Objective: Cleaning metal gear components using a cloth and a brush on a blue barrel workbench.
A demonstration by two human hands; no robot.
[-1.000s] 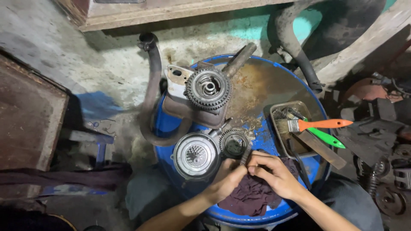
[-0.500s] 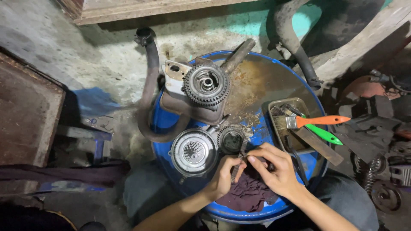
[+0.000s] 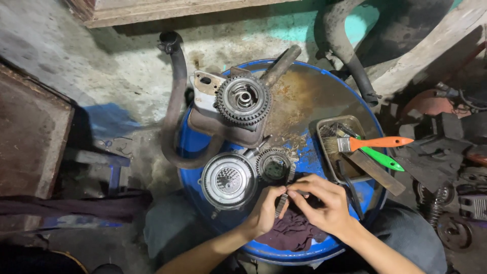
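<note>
Hands meet at six o'clock over the blue drum lid [image 3: 304,96], both pinching one small dark toothed metal part [image 3: 282,202] between them. The left hand [image 3: 266,213] grips it from seven o'clock with fingers closed narrow on its lower end; the right hand [image 3: 322,203] closes thumb and fingertips on its upper end from five o'clock. Under both lies a dark maroon rag [image 3: 291,233].

At three o'clock on the lid sits a shallow rectangular metal tray [image 3: 324,129] holding a paintbrush with an orange handle [image 3: 373,143], a green-handled tool [image 3: 381,159] and a flat metal bar [image 3: 378,172]. Just above the hands stands a small gear [image 3: 274,165], touching a round ribbed clutch housing [image 3: 228,180] at eight o'clock. At twelve o'clock a large double sprocket [image 3: 242,100] rests on a grey casing [image 3: 213,119]. No labels are legible.
</note>
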